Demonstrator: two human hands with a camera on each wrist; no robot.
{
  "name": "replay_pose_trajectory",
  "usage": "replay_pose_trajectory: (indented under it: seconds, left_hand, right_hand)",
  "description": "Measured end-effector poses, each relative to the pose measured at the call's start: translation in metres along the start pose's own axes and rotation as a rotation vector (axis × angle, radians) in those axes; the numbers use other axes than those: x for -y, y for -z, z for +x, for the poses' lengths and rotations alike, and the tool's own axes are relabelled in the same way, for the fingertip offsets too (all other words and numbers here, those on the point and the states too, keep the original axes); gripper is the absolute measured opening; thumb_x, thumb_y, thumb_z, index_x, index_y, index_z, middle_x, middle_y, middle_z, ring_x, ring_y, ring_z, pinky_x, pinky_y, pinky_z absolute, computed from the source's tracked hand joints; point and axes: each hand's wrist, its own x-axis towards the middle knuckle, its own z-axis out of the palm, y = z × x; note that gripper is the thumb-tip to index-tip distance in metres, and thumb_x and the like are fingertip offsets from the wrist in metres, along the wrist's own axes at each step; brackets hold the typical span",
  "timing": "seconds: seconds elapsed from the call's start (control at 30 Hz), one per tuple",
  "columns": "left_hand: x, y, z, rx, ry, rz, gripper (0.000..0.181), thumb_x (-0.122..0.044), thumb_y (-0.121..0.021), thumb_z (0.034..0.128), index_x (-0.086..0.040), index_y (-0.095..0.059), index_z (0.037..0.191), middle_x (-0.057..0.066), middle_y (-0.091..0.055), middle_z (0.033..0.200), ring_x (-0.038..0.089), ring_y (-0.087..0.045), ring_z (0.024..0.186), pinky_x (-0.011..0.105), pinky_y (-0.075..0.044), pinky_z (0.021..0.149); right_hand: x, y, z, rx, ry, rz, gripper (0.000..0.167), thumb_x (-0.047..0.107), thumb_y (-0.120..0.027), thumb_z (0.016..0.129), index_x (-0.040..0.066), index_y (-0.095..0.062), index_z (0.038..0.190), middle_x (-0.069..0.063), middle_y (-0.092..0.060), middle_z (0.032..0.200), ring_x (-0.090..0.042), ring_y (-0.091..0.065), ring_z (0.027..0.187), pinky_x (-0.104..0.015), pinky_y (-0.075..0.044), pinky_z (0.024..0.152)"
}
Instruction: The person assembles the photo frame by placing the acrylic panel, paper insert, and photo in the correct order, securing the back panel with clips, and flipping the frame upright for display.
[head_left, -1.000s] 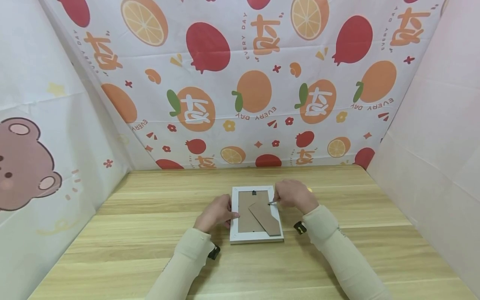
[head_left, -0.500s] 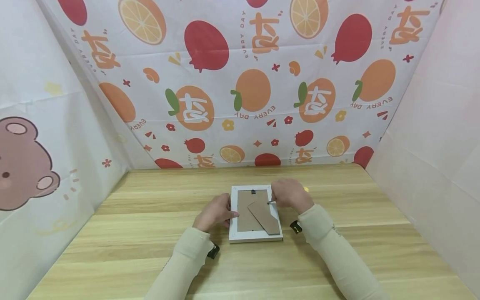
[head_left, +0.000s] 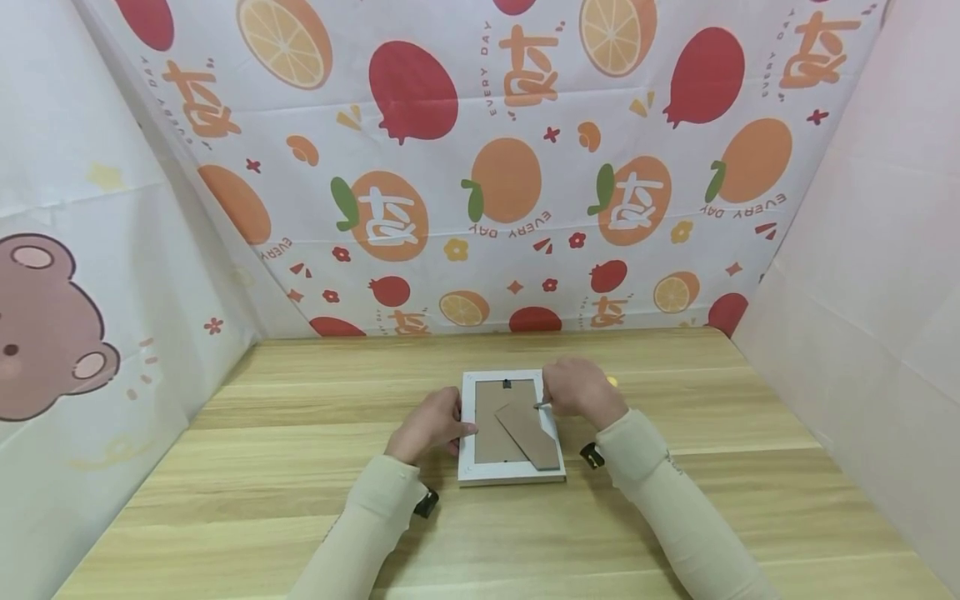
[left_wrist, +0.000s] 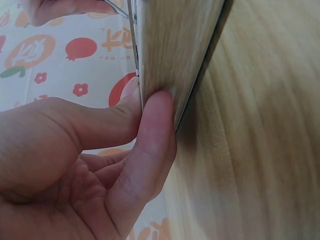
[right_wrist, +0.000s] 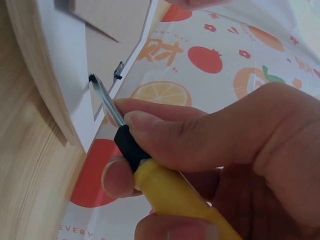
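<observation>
A white picture frame (head_left: 467,454) lies face down on the table, its brown backing board (head_left: 489,446) up and the stand leg (head_left: 528,435) slanted across it. At the frame's left edge, my left hand (head_left: 433,425) holds it, thumb on the back and fingertips against the wood-grain side, as the left wrist view shows. My right hand (head_left: 579,388) grips a screwdriver (right_wrist: 170,192) with a yellow handle and black collar. Its metal tip touches a small dark tab (right_wrist: 92,77) at the border of the backing, on the frame's right side.
The wood-grain table (head_left: 300,500) meets a fruit-print cloth (head_left: 495,275) at the back. White cloth walls stand at the left and right. A black hanger clip (head_left: 507,384) sits at the backing's far end. Both wrists carry small black devices.
Between one second and half a second ago the view shifted slightly and the right wrist moved a little leftward. Since then the hands, screwdriver and frame look nearly still.
</observation>
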Motion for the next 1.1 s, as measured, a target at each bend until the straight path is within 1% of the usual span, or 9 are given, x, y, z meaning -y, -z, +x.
replay_pose_trajectory:
  seconds: [0.07,0.2,0.3,0.37,0.43,0.53,0.7,0.93,1.1]
  left_hand:
    - [0.0,0.0,0.0,0.001,0.003,-0.007,0.024,-0.004,-0.076,0.0926,0.004,-0.057,0.104,0.015,-0.064,0.089,0.021,-0.069,0.068,0.03,-0.063,0.059]
    - [0.001,0.002,0.0,-0.001,0.011,-0.018,0.024,-0.005,-0.076,0.0927,0.004,-0.057,0.103,0.015,-0.064,0.089,0.022,-0.07,0.068,0.03,-0.063,0.059]
    - [0.001,0.002,0.001,-0.001,0.014,-0.023,0.024,-0.005,-0.076,0.0927,0.004,-0.057,0.103,0.015,-0.064,0.088,0.022,-0.07,0.067,0.03,-0.063,0.058]
    - [0.002,0.002,0.001,0.001,0.02,-0.029,0.024,-0.005,-0.076,0.0927,0.004,-0.057,0.103,0.015,-0.064,0.089,0.022,-0.07,0.067,0.029,-0.063,0.058]
    - [0.003,0.001,0.001,0.004,0.023,-0.027,0.024,-0.006,-0.076,0.0928,0.004,-0.057,0.103,0.015,-0.064,0.09,0.021,-0.07,0.067,0.029,-0.063,0.058]
    - [0.003,0.0,0.0,0.007,0.034,-0.034,0.024,-0.006,-0.076,0.0928,0.004,-0.057,0.103,0.015,-0.065,0.09,0.021,-0.07,0.067,0.029,-0.063,0.059]
    - [0.003,0.0,-0.001,0.007,0.026,-0.041,0.024,-0.005,-0.075,0.0929,0.005,-0.056,0.103,0.015,-0.065,0.089,0.021,-0.07,0.067,0.03,-0.063,0.059]
    - [0.002,0.0,0.0,0.005,0.013,-0.041,0.024,-0.004,-0.075,0.0929,0.006,-0.056,0.103,0.015,-0.066,0.088,0.02,-0.07,0.065,0.03,-0.063,0.058]
    - [0.001,0.0,0.0,0.009,0.014,-0.041,0.024,-0.004,-0.075,0.0929,0.006,-0.056,0.103,0.015,-0.065,0.088,0.021,-0.07,0.065,0.03,-0.063,0.058]
  right_hand:
    - [0.0,0.0,0.0,-0.004,-0.001,-0.004,0.045,-0.005,-0.069,0.084,0.019,-0.049,0.051,0.006,-0.024,0.053,-0.01,-0.021,0.053,-0.023,-0.016,0.048]
    - [-0.004,0.002,0.0,0.011,0.004,0.056,0.02,-0.007,-0.07,0.082,0.01,-0.077,0.073,0.006,-0.05,0.059,-0.011,-0.032,0.057,-0.024,-0.023,0.051]
    - [-0.01,0.003,0.0,0.04,0.002,0.14,0.022,-0.007,-0.072,0.081,0.008,-0.083,0.092,0.002,-0.067,0.076,-0.012,-0.041,0.063,-0.024,-0.029,0.053]
    - [-0.014,0.003,0.0,0.052,0.002,0.175,0.022,-0.006,-0.072,0.082,0.009,-0.084,0.092,0.002,-0.07,0.079,-0.012,-0.043,0.064,-0.023,-0.031,0.054]
    - [-0.017,0.003,0.0,0.068,0.001,0.2,0.025,-0.005,-0.072,0.083,0.01,-0.084,0.098,0.0,-0.076,0.092,-0.014,-0.049,0.069,-0.024,-0.035,0.056]
    - [-0.02,0.003,0.0,0.08,0.011,0.193,0.024,-0.002,-0.072,0.086,0.012,-0.084,0.101,-0.001,-0.079,0.103,-0.015,-0.053,0.077,-0.024,-0.04,0.061]
    - [-0.024,0.004,0.0,0.084,0.023,0.177,0.022,0.001,-0.072,0.09,0.015,-0.084,0.102,0.0,-0.078,0.103,-0.015,-0.055,0.08,-0.025,-0.045,0.066]
    - [-0.028,0.004,0.001,0.066,0.048,0.187,0.021,0.004,-0.07,0.093,0.015,-0.083,0.105,0.001,-0.078,0.106,-0.013,-0.055,0.08,-0.024,-0.044,0.066]
    - [-0.028,0.001,0.006,0.019,0.098,0.186,0.019,0.008,-0.069,0.096,0.014,-0.082,0.108,-0.001,-0.079,0.11,-0.011,-0.055,0.08,-0.023,-0.043,0.065]
